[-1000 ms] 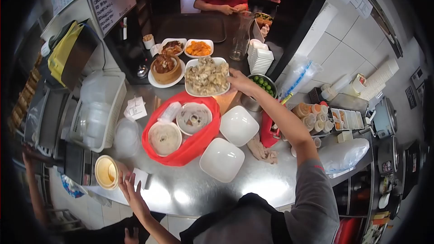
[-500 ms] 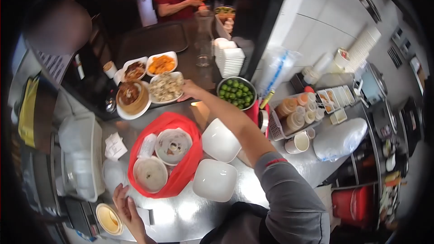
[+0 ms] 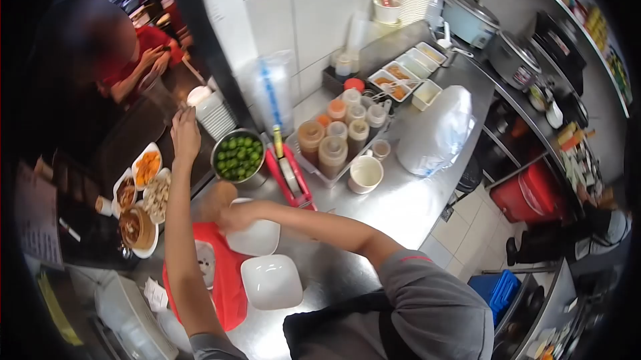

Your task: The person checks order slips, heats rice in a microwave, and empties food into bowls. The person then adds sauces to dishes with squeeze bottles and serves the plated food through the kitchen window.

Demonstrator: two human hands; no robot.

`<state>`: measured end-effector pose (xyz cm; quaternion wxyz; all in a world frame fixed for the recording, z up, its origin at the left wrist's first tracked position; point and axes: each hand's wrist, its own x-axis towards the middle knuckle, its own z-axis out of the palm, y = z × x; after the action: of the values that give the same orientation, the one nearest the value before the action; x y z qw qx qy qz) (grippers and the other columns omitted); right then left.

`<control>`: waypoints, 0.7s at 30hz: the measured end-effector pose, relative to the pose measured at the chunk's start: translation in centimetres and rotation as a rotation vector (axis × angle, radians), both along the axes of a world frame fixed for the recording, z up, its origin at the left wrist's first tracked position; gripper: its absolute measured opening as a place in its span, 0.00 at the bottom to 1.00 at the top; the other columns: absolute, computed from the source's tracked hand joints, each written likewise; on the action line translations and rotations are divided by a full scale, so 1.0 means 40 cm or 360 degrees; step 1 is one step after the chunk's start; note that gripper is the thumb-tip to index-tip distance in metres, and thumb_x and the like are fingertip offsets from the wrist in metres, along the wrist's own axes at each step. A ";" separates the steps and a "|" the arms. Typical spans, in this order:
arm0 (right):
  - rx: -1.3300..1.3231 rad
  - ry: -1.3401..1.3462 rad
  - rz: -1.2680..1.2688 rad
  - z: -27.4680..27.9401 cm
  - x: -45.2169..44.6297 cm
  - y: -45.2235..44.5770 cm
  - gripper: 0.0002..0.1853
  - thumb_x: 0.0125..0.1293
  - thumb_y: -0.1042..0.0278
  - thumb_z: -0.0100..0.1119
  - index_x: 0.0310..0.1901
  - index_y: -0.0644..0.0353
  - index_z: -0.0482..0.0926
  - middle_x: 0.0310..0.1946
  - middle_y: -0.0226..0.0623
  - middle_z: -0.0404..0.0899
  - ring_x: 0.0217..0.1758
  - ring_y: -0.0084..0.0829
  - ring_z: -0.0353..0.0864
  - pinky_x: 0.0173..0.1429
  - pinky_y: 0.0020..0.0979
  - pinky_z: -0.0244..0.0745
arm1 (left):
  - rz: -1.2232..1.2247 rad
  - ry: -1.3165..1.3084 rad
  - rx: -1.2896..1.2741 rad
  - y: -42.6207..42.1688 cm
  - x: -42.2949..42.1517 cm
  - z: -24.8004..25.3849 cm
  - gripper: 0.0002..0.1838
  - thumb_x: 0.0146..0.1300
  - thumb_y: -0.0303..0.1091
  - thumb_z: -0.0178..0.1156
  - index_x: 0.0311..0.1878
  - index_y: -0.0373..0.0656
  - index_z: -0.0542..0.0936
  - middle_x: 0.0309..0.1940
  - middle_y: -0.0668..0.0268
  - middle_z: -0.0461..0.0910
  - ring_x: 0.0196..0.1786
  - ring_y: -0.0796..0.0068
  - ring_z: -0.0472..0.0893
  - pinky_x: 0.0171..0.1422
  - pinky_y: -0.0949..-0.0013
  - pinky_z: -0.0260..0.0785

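Note:
My left hand (image 3: 185, 136) reaches across the pass counter, fingers stretched out between a glass carafe (image 3: 157, 96) and a stack of small white dishes (image 3: 215, 116). It seems to hold nothing. My right hand (image 3: 237, 217) is smeared by motion above the edge of a white square bowl (image 3: 257, 238). Its fingers close on a brown rounded thing (image 3: 218, 198), too blurred to name. Just below it is a red plastic bag (image 3: 230, 293) with round containers inside, partly hidden by my left arm. Another white bowl (image 3: 272, 282) sits beside the bag.
Filled dishes, including mushrooms (image 3: 157, 198) and orange pieces (image 3: 147, 168), stand at left. A pot of green limes (image 3: 239, 157), a red tape dispenser (image 3: 288, 176) and a bottle basket (image 3: 327, 176) line the counter's back. A person in red (image 3: 143, 60) stands beyond.
My view has turned right. My left hand has gone from beside the red bag to the dish stack. My right hand has left the mushroom dish and come back over the bowls.

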<state>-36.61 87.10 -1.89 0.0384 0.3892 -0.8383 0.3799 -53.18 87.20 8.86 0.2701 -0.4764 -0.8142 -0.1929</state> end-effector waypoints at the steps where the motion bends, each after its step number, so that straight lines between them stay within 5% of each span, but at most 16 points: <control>1: -0.0011 -0.0462 -0.0111 0.132 0.138 0.057 0.15 0.63 0.62 0.48 0.33 0.67 0.77 0.24 0.46 0.77 0.29 0.37 0.77 0.36 0.36 0.70 | 0.0117 0.0113 -0.0023 0.038 -0.008 -0.025 0.18 0.57 0.27 0.51 0.52 0.40 0.74 0.51 0.58 0.75 0.59 0.53 0.67 0.60 0.52 0.59; 2: -0.0029 -0.0931 -0.0206 0.220 0.250 0.127 0.16 0.63 0.61 0.49 0.34 0.67 0.78 0.24 0.44 0.78 0.29 0.34 0.78 0.37 0.36 0.71 | 0.0142 0.0075 -0.0185 0.060 -0.009 -0.027 0.16 0.56 0.28 0.53 0.50 0.40 0.75 0.49 0.58 0.75 0.59 0.54 0.67 0.59 0.51 0.59; 5: -0.0606 -0.0934 -0.0807 0.341 0.463 0.331 0.14 0.62 0.64 0.52 0.41 0.67 0.77 0.29 0.40 0.81 0.26 0.24 0.80 0.32 0.25 0.76 | 0.0313 0.0006 -0.0581 0.106 -0.020 -0.029 0.13 0.53 0.32 0.57 0.43 0.41 0.78 0.44 0.57 0.78 0.58 0.56 0.68 0.58 0.52 0.59; 7: -0.0158 -0.0300 -0.1600 0.385 0.547 0.464 0.10 0.60 0.67 0.55 0.41 0.62 0.77 0.31 0.40 0.80 0.34 0.30 0.81 0.39 0.30 0.74 | 0.0506 0.0043 -0.0703 0.139 -0.029 -0.007 0.10 0.51 0.35 0.60 0.37 0.42 0.80 0.41 0.57 0.79 0.56 0.58 0.70 0.56 0.54 0.60; 10: 0.0466 0.0047 -0.2602 0.371 0.605 0.626 0.11 0.51 0.65 0.62 0.38 0.56 0.80 0.40 0.36 0.77 0.50 0.40 0.72 0.52 0.42 0.66 | 0.0644 0.0073 -0.0678 0.156 -0.008 0.028 0.09 0.50 0.36 0.63 0.31 0.42 0.81 0.36 0.59 0.80 0.53 0.60 0.71 0.54 0.53 0.61; 11: 0.0532 -0.0110 -0.2658 0.346 0.605 0.668 0.14 0.51 0.59 0.62 0.39 0.55 0.80 0.46 0.36 0.75 0.58 0.42 0.64 0.59 0.54 0.54 | 0.0636 0.0088 -0.0692 0.158 -0.003 0.039 0.09 0.50 0.36 0.63 0.31 0.42 0.81 0.36 0.59 0.80 0.53 0.60 0.71 0.53 0.53 0.62; 13: 0.0940 -0.0348 -0.2737 0.290 0.556 0.726 0.23 0.47 0.48 0.64 0.43 0.53 0.80 0.49 0.39 0.72 0.61 0.45 0.61 0.62 0.62 0.44 | 0.0627 0.0116 -0.0716 0.156 0.010 0.060 0.09 0.49 0.36 0.63 0.32 0.43 0.80 0.34 0.60 0.79 0.52 0.61 0.72 0.51 0.52 0.64; 17: 0.1131 -0.0505 -0.2620 0.249 0.488 0.752 0.42 0.34 0.31 0.65 0.48 0.55 0.77 0.55 0.45 0.68 0.65 0.47 0.57 0.65 0.66 0.34 | 0.0648 -0.0180 -0.0252 0.118 0.048 0.067 0.14 0.54 0.41 0.60 0.35 0.40 0.78 0.34 0.57 0.79 0.38 0.55 0.78 0.41 0.51 0.70; 19: 0.1178 -0.0663 -0.2600 0.238 0.456 0.767 0.47 0.31 0.28 0.64 0.52 0.54 0.75 0.56 0.44 0.68 0.63 0.47 0.59 0.64 0.66 0.37 | 0.0113 -0.0984 0.0210 0.083 -0.024 -0.028 0.16 0.60 0.44 0.53 0.41 0.39 0.75 0.47 0.52 0.74 0.39 0.45 0.78 0.39 0.54 0.72; 20: 0.1208 -0.0708 -0.2577 0.237 0.449 0.772 0.46 0.31 0.29 0.65 0.53 0.51 0.74 0.55 0.43 0.69 0.62 0.47 0.61 0.64 0.67 0.37 | 0.0030 -0.2036 0.0678 0.058 0.165 0.071 0.22 0.62 0.45 0.50 0.54 0.42 0.69 0.45 0.58 0.76 0.40 0.58 0.78 0.48 0.53 0.73; 21: 0.1099 -0.0556 -0.2595 0.230 0.456 0.771 0.43 0.32 0.31 0.66 0.51 0.50 0.75 0.55 0.43 0.69 0.62 0.47 0.61 0.63 0.67 0.38 | -0.0142 -0.2410 0.0860 0.035 0.232 0.077 0.24 0.64 0.46 0.47 0.60 0.44 0.61 0.51 0.59 0.73 0.43 0.55 0.79 0.49 0.51 0.73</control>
<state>-18.37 117.93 7.29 0.0489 -0.3994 -0.9153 0.0155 -43.89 88.60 11.94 -0.2573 -0.1665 -0.6816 -0.6644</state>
